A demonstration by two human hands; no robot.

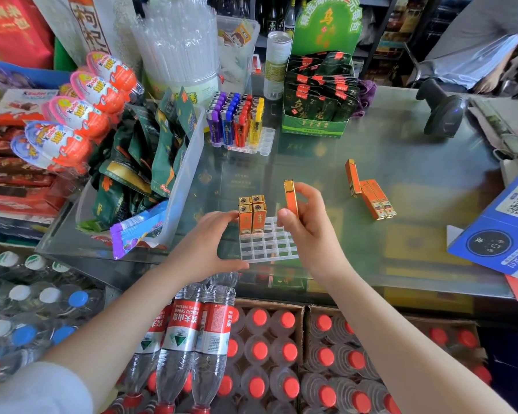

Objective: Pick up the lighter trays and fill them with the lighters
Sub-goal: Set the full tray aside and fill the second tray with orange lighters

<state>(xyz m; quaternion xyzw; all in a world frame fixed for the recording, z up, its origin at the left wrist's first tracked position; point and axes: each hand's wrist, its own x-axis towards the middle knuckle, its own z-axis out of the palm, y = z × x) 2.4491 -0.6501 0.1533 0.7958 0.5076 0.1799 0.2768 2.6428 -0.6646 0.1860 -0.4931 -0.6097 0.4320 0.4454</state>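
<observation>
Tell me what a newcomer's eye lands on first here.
Centre of the glass counter: the right hand pinches an orange lighter above a clear tray, which the left hand steadies; four orange lighters stand in its far-left corner. Three more lie loose to the right, and a tray of coloured lighters stands behind.

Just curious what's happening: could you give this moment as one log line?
left hand: steadies clear tray | right hand: holds orange lighter | four lighters slotted | three loose lighters

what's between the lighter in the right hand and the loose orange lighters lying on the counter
Only bare glass counter. In the head view nothing lies between the held lighter in the right hand and the loose lighters.
</observation>
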